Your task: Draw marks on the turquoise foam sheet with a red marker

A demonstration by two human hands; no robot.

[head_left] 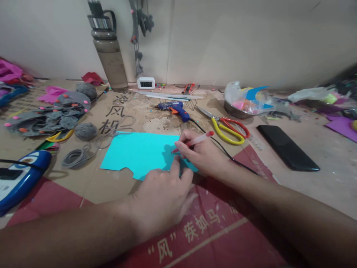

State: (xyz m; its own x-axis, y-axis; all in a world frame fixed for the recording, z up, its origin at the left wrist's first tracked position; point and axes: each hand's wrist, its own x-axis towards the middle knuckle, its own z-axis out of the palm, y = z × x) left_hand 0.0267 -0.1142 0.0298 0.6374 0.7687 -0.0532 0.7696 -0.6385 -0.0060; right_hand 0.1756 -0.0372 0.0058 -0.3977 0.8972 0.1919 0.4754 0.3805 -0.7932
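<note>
A turquoise sheet [139,152] with a notch cut from its near edge lies flat on the cardboard-covered table. My right hand [199,154] is closed around a red-capped pen [195,140], whose tip touches the sheet's right part. My left hand [163,197] rests on the sheet's near right edge, fingers bent and pressing down on it, with one finger stretched toward the pen tip.
Behind the sheet lie a blue glue gun [175,108] with its black cord, yellow-and-red scissors [227,128] and a black phone [287,147]. A metal bowl [237,109] of coloured scraps sits right. Grey felt pieces [52,115], yarn balls [86,131] and a water bottle [110,56] are left.
</note>
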